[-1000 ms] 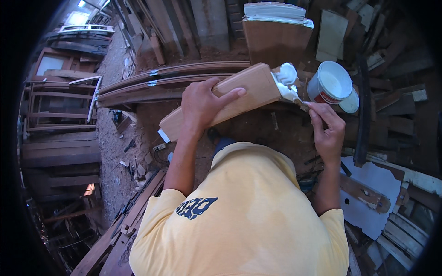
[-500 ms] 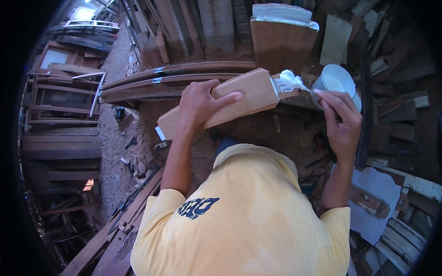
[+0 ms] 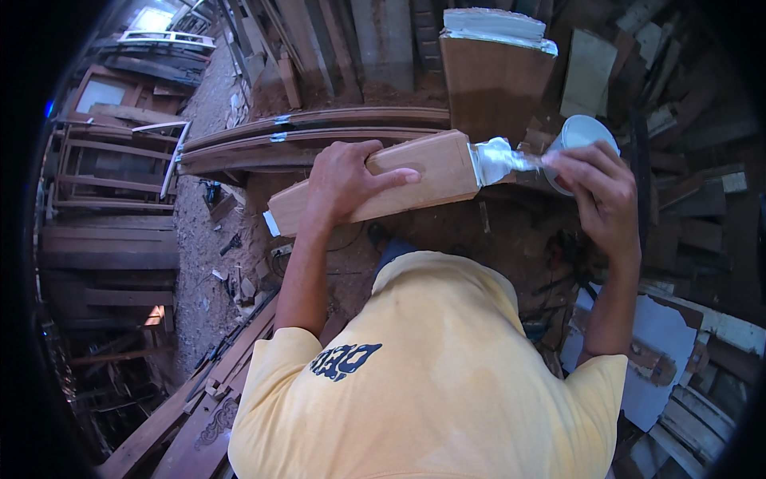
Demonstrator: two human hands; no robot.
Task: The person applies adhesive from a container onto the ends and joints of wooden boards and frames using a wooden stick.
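My left hand (image 3: 341,177) is closed over a thick wooden beam (image 3: 439,164), its thumb lying along the top face. A narrower tongue at the beam's right end is coated with thick white paste (image 3: 493,158), and the left end also carries white. In my right hand (image 3: 602,188), fingers pinch a thin, white-smeared stick-like tool (image 3: 527,161) whose tip meets the paste. Motion blurs the tool, so its exact kind is unclear. Just behind my right fingers stands a white tub (image 3: 589,132), partly hidden by the hand.
A wide brown board (image 3: 495,84) with a white-coated end stands beyond the beam. Long curved timbers (image 3: 367,120) run across behind it. Stacked frames (image 3: 112,172) fill the left side; offcuts and a white sheet (image 3: 646,383) lie at the right.
My right hand has shifted slightly right and its tool now blurs along the tongue. The white paste looks more spread. The beam has tilted a little flatter in my left hand.
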